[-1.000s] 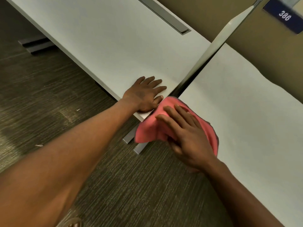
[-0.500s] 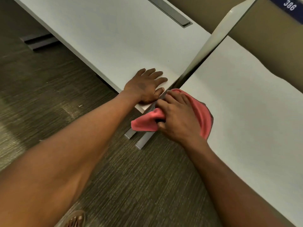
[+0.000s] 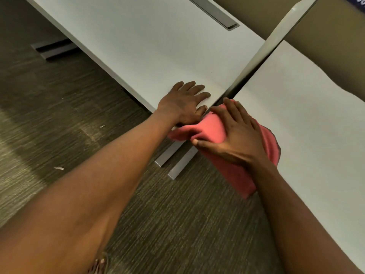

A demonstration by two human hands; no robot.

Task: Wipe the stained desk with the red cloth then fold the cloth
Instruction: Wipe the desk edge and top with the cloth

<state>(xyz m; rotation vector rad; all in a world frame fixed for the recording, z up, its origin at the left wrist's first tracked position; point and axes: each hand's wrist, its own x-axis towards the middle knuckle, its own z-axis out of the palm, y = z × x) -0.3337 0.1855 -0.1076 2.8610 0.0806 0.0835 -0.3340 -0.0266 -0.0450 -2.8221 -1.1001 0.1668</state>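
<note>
Right hand (image 3: 236,133) lies flat on the red cloth (image 3: 215,129), fingers straight and spread, pressing it onto the near corner of the right desk (image 3: 308,107). The cloth bunches under the palm, one end spilling past the desk edge toward the left hand (image 3: 184,104), the other hanging off the front edge by the wrist. Left hand rests palm down, fingers extended, on the corner of the left desk (image 3: 150,42), its thumb just beside the cloth. A divider (image 3: 262,50) stands between the desks.
</note>
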